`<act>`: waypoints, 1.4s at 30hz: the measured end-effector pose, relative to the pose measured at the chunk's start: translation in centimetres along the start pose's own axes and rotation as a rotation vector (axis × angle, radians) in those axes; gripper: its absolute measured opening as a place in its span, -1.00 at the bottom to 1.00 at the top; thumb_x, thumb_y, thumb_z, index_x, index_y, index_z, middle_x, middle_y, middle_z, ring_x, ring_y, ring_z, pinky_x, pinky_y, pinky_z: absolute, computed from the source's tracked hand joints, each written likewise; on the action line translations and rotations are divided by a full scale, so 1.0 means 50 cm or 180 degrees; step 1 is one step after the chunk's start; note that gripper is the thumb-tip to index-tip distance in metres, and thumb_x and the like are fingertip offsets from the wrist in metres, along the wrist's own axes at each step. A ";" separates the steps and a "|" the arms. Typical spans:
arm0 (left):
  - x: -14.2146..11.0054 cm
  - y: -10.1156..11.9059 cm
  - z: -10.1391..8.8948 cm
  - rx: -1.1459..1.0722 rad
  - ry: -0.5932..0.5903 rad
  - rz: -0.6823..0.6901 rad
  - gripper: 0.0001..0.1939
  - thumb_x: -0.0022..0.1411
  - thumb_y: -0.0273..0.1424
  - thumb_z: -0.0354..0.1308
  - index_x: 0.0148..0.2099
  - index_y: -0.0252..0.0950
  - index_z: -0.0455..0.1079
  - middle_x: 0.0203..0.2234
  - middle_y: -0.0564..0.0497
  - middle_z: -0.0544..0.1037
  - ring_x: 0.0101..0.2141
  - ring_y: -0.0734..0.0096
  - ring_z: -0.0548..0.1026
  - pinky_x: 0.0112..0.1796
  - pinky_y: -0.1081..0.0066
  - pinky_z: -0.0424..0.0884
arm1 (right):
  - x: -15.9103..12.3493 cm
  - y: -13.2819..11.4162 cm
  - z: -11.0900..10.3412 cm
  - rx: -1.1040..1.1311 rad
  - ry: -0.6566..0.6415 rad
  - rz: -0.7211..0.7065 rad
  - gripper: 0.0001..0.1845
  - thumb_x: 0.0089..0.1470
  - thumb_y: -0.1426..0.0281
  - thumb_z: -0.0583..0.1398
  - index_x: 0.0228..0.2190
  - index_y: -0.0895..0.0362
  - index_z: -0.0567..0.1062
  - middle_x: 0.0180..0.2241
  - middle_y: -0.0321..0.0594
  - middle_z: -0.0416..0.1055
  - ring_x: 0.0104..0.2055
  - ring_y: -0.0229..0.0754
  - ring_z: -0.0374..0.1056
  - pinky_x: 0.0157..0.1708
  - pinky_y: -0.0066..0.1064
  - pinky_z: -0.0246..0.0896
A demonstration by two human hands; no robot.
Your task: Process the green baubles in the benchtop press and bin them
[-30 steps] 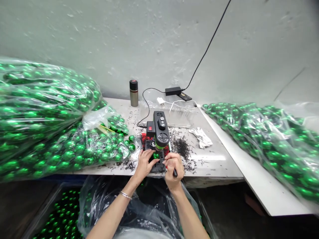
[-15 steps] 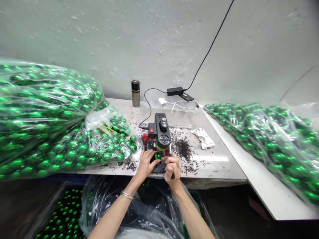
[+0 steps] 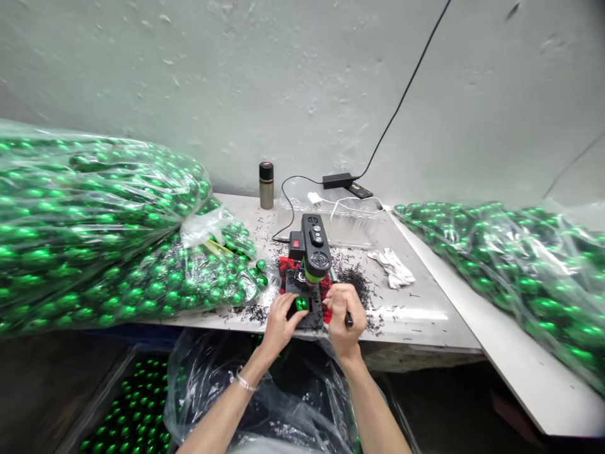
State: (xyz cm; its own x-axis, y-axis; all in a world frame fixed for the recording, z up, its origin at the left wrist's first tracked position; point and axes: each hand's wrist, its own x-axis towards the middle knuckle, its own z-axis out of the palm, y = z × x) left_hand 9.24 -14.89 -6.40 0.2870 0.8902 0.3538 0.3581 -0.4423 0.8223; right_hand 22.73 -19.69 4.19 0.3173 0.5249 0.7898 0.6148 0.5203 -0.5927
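Note:
A small black benchtop machine [image 3: 312, 247] with a red switch stands on a black base at the table's front edge. My left hand [image 3: 282, 320] pinches a shiny green ball [image 3: 301, 304] on that base, just under the machine's head. Beside the base on the right, my right hand [image 3: 345, 315] is closed around a dark handle [image 3: 348, 320] whose end pokes out below the fist. Black shavings [image 3: 350, 276] lie scattered around the machine.
Big clear bags of green balls [image 3: 94, 221] fill the left of the table [image 3: 416, 315], and another bag [image 3: 510, 258] lies on the right. A flask [image 3: 266, 185], power adapter [image 3: 338, 180], cables and white gloves [image 3: 392, 265] lie behind. A bin of green balls [image 3: 127, 403] sits below.
My right hand has shifted slightly right and away from the base, still gripping the handle. The left hand stays on the green ball. The camera view has drifted a little.

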 end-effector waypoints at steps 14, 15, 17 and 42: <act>0.205 -0.032 -0.164 0.2358 -0.0121 -0.0517 -0.77 0.29 -0.47 0.02 -0.14 -0.35 0.50 -0.15 -0.35 0.56 -0.02 -0.13 0.42 -0.01 0.02 0.24 | -0.017 -0.006 0.012 0.0202 0.0128 0.0140 -0.69 0.26 0.51 0.03 -0.53 0.10 0.32 -0.45 -0.27 0.33 -0.45 -0.27 0.32 -0.46 -0.39 0.25; 0.225 -0.037 -0.165 0.2464 -0.0317 -0.0567 -0.81 0.27 -0.45 0.07 -0.17 -0.35 0.50 -0.18 -0.34 0.57 -0.05 -0.14 0.44 -0.01 0.03 0.24 | -0.015 -0.007 0.012 0.0181 0.0127 0.0112 -0.69 0.26 0.52 0.03 -0.53 0.10 0.32 -0.45 -0.27 0.32 -0.45 -0.28 0.32 -0.47 -0.39 0.25; 0.250 -0.046 -0.162 0.2492 -0.0550 -0.0565 -0.87 0.25 -0.41 0.14 -0.23 -0.33 0.49 -0.21 -0.30 0.58 -0.08 -0.11 0.47 -0.02 0.08 0.24 | -0.014 -0.007 0.011 0.0134 0.0144 0.0081 -0.69 0.25 0.53 0.02 -0.53 0.10 0.31 -0.45 -0.27 0.33 -0.45 -0.28 0.32 -0.47 -0.40 0.24; 0.128 0.035 -0.187 -0.3447 0.0362 -0.2167 -0.57 0.11 -0.53 0.33 0.06 -0.29 0.45 -0.25 -0.01 0.62 -0.22 0.40 0.63 -0.14 0.47 0.56 | -0.017 -0.006 0.011 0.0016 0.0085 -0.0079 -0.71 0.24 0.59 0.02 -0.50 0.10 0.33 -0.44 -0.29 0.32 -0.41 -0.30 0.31 -0.42 -0.41 0.22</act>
State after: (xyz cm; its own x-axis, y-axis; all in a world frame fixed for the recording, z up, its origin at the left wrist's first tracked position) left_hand 3.40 -8.94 1.46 0.2358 0.9286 -0.2867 -0.5147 0.3695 0.7736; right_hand 21.89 -19.92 3.60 0.3212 0.4935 0.8083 0.6191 0.5364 -0.5736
